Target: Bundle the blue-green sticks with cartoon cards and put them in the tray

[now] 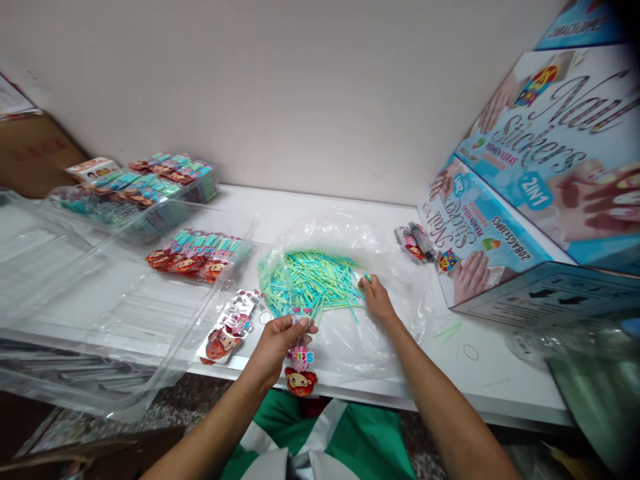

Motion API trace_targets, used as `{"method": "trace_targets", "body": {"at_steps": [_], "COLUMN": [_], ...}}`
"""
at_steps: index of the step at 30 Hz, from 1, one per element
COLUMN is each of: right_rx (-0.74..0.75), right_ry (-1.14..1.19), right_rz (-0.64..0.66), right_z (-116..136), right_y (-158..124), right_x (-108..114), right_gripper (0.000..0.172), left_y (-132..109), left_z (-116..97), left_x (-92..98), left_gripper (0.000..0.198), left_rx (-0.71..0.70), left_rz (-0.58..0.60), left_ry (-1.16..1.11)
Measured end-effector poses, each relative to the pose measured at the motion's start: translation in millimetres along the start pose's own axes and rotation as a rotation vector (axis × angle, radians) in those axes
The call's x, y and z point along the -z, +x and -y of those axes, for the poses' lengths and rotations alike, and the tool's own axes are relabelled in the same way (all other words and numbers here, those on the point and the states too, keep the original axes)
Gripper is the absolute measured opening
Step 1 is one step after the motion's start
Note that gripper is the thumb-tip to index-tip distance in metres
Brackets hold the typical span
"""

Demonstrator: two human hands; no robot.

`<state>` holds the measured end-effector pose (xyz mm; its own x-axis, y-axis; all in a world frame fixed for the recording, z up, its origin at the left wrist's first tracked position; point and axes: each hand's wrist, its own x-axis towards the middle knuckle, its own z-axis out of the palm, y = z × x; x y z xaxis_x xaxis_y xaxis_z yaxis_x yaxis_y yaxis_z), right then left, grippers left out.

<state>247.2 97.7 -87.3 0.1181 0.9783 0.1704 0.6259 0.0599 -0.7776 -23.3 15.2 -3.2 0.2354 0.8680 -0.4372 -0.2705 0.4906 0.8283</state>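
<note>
My left hand (281,335) is closed on a small printed pouch (301,377) with a red-haired cartoon head, which hangs over the table's front edge. A heap of thin green and blue sticks (317,279) lies in a clear plastic bag (393,343) spread on the table. At the right side of the heap, my right hand (377,299) is pinched, and a bit of green and blue stick shows at its fingertips. Flat on the table, left of my left hand, lies a stack of similar pouches (225,333).
Filled pouches (197,257) lie in a row at left, beside a clear plastic tray (170,340) that overhangs the front edge. More pouches fill a tray (210,183) behind. Nail-sticker boxes (493,233) stand at right, near rubber band (471,351) and loose sticks (449,331).
</note>
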Motion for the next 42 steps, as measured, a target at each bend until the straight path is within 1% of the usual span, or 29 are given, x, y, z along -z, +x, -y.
{"method": "trace_targets", "body": {"at_steps": [3, 5, 8, 10, 13, 15, 17, 21, 26, 29, 32, 34, 36, 38, 40, 42], "right_rx": [0.03, 0.068, 0.138, 0.248, 0.36, 0.405, 0.433, 0.462, 0.482, 0.499, 0.504, 0.499, 0.487, 0.48, 0.48, 0.479], "right_ry": [-0.001, 0.006, 0.001, -0.097, -0.196, -0.246, -0.289, -0.363, -0.435, -0.479, -0.53, -0.548, -0.55, -0.569, -0.599, -0.586], "right_rz": [0.073, 0.174, 0.338, 0.493, 0.649, 0.726, 0.789, 0.854, 0.882, 0.888, 0.9, 0.911, 0.929, 0.961, 0.984, 0.969], "right_z": [21, 42, 80, 108, 144, 162, 174, 186, 187, 188, 190, 190, 189, 187, 186, 187], "right_y": [0, -2, -8, -13, -21, -24, -27, -28, -33, -35, -37, -38, -39, -41, -43, -44], "right_x": [8, 16, 30, 38, 49, 53, 55, 55, 51, 50, 47, 44, 40, 36, 32, 30], "right_gripper": [0.033, 0.031, 0.026, 0.026, 0.029, 0.029, 0.029, 0.031, 0.027, 0.026, 0.025, 0.025, 0.034, 0.051, 0.067, 0.075], "left_y": [1, 2, 4, 5, 5, 2, -3, -11, -13, -12, -10, -8, -8, -9, -13, -18], "left_z": [-4, -7, -11, -12, -11, -11, -12, -15, -16, -14, -11, -9, -10, -12, -15, -18], "left_x": [-2.5, -5.0, -8.1, -9.2, -9.6, -9.2, -8.2, -4.2, 1.3, 4.6, 8.1, 9.9, 10.2, 8.7, 5.4, 1.3], "left_gripper": [0.027, 0.027, 0.027, 0.026, 0.025, 0.023, 0.021, 0.022, 0.02, 0.018, 0.016, 0.016, 0.018, 0.019, 0.017, 0.016], "left_rx": [-0.037, -0.074, -0.132, -0.169, -0.235, -0.299, -0.355, -0.419, -0.611, -0.707, -0.807, -0.873, -0.916, -0.925, -0.891, -0.82], "left_rz": [-0.003, 0.005, 0.017, 0.002, -0.027, -0.048, -0.08, -0.107, -0.105, -0.113, -0.088, -0.039, 0.023, 0.082, 0.131, 0.168], "left_ry": [0.008, 0.036, 0.101, 0.141, 0.218, 0.307, 0.409, 0.576, 0.789, 0.863, 0.969, 1.079, 1.184, 1.258, 1.292, 1.267]}}
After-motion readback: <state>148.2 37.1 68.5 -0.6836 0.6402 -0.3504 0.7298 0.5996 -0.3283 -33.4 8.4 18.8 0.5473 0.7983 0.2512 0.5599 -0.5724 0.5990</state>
